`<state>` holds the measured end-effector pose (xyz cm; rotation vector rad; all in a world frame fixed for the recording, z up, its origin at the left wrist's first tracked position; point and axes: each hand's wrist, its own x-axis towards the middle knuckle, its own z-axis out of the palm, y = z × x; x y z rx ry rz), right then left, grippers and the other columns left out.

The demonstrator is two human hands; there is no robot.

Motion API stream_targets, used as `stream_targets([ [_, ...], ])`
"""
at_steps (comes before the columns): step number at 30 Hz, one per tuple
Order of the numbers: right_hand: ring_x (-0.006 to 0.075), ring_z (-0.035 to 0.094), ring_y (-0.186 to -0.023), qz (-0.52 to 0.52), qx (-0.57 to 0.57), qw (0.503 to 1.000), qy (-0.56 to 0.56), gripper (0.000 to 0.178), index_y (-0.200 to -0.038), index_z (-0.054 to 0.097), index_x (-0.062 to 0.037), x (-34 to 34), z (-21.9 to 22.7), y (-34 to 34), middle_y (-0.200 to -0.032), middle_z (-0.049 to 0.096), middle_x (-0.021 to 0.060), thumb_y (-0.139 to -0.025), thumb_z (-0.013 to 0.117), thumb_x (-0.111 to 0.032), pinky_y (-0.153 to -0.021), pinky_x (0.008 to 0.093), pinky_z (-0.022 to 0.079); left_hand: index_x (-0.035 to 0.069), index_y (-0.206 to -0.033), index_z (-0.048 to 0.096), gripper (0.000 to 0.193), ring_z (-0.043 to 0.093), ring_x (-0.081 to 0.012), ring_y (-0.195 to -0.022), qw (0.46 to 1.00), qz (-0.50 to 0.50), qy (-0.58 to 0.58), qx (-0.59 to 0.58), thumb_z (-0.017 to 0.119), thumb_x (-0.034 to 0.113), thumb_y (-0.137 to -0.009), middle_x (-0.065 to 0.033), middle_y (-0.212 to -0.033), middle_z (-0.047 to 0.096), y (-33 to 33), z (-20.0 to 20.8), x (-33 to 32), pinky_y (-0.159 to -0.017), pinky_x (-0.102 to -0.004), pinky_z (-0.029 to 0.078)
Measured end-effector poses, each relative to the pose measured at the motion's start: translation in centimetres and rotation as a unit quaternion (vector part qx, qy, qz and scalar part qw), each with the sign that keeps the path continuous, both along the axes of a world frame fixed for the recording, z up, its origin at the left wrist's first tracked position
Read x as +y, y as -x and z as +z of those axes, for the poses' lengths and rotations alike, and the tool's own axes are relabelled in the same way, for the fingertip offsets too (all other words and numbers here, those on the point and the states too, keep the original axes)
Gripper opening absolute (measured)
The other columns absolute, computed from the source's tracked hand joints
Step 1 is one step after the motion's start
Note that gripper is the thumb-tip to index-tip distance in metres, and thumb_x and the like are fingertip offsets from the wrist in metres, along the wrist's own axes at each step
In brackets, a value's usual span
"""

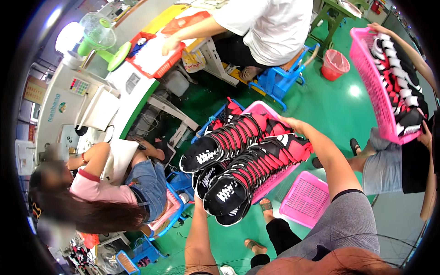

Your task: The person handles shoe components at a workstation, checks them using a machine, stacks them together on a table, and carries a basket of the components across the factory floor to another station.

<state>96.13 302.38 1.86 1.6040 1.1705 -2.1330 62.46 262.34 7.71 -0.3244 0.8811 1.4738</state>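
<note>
Between my arms is a pink plastic basket (275,183) heaped with nested stacks of black and red shoe uppers (256,172). The stacks lean over its near left end, their black toes bearing white lettering. My right hand (295,124) is closed on the basket's far rim. Under the overhanging toes, my left hand (198,198) supports the near left end; its fingers are mostly hidden by the uppers.
Another person carries a pink basket (373,87) of uppers at the right. A pink crate (306,199) sits on the green floor. Seated workers are at the left and top, on blue chairs (279,82) beside sewing tables (137,98). A red bin (334,64) stands beyond.
</note>
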Motion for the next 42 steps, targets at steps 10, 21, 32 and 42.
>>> stream_targets([
  [10,0.0333,0.027,-0.136,0.062,-0.049,0.994,-0.078,0.092,-0.140,0.034,-0.0017,0.9,-1.6,-1.5,-0.148,0.027,0.0179,-0.079,0.054,-0.067,-0.110,0.0467,0.024,0.009,-0.131,0.047,0.052,0.051,-0.0263,-0.116,0.997,-0.060,0.042,0.006,0.042,0.045,-0.094,-0.0090,-0.129,0.054,2.0,-4.6,0.8,-0.102,-0.0438,0.039],
  [21,0.0353,0.060,-0.102,-0.018,-0.436,0.872,-0.224,0.051,-0.109,0.061,0.0016,-23.3,-3.8,-32.5,-0.109,0.063,0.0218,-0.077,0.063,-0.038,-0.089,0.0407,0.047,0.013,-0.116,0.053,0.036,0.056,-0.0150,-0.083,0.848,-0.247,0.436,0.174,0.059,0.035,-0.088,-0.0034,-0.095,0.061,-4.5,-3.3,-25.1,-0.071,-0.0306,0.047],
  [32,0.0385,0.032,-0.132,-0.148,-0.422,0.892,-0.069,0.113,-0.136,0.025,0.0122,-46.2,-21.7,-19.8,-0.139,0.032,0.0311,-0.061,0.079,-0.054,-0.106,0.0407,0.032,0.008,-0.128,0.049,0.054,0.057,-0.0185,-0.104,0.777,-0.497,0.371,0.107,0.064,0.039,-0.086,-0.0055,-0.111,0.060,-18.8,-0.8,-33.1,-0.088,-0.0334,0.043],
  [42,0.0390,0.061,-0.093,-0.247,-0.459,0.819,-0.239,0.058,-0.127,0.043,-0.0036,-49.2,-27.4,-18.8,-0.101,0.063,0.0225,-0.078,0.065,-0.027,-0.081,0.0466,0.049,0.006,-0.120,0.051,0.040,0.061,-0.0184,-0.095,0.793,-0.406,0.430,0.150,0.060,0.031,-0.090,-0.0084,-0.103,0.064,-16.2,-5.6,-37.2,-0.085,-0.0346,0.047],
])
